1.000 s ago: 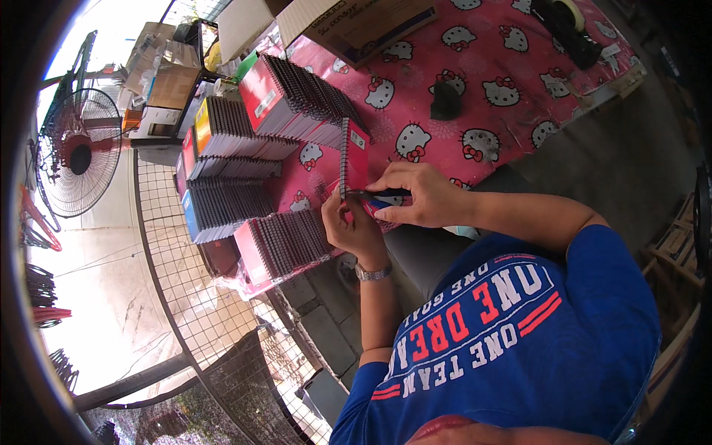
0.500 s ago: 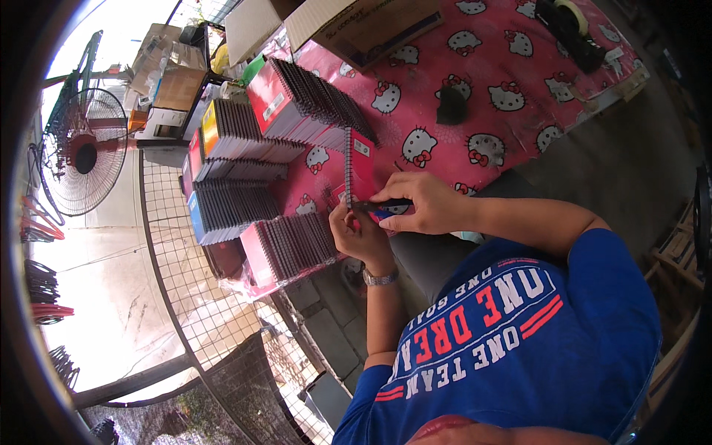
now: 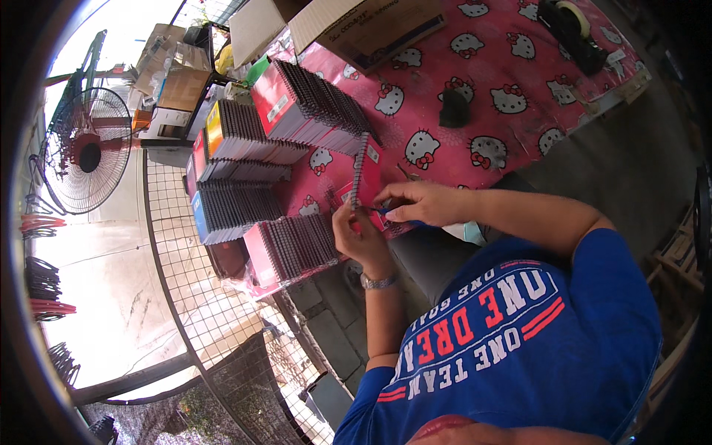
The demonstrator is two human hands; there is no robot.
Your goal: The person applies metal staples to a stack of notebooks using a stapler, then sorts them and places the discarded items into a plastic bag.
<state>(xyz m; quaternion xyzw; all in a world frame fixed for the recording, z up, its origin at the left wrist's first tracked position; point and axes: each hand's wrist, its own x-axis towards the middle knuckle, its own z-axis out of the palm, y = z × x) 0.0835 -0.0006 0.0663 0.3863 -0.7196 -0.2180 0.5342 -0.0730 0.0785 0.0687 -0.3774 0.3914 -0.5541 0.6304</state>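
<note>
A spiral-bound notebook (image 3: 369, 169) with a pinkish-red cover lies at the near edge of the table, its wire coil running up its left side. My left hand (image 3: 359, 236), with a watch on the wrist, pinches the near end of that coil. Close beside it, my right hand (image 3: 424, 202) is closed round pliers (image 3: 383, 211) with blue and black handles. The tips of the pliers meet the coil's end by my left fingers, which partly hide them. Stacks of coil-bound notebooks stand to the left: red (image 3: 315, 107), yellow (image 3: 241, 127), blue (image 3: 237, 206) and pink (image 3: 289, 248).
The table wears a pink cartoon-print cover (image 3: 437, 81). At its far side stands an open cardboard box (image 3: 378, 37). A tape dispenser (image 3: 572, 37) sits at the far right corner, and a small dark object (image 3: 454, 109) lies mid-table. A fan (image 3: 89, 154) stands at far left.
My right hand has turned a little and its fingers have shifted on the pliers, with less of the black handle showing. The notebook's coil leans slightly more to the right.
</note>
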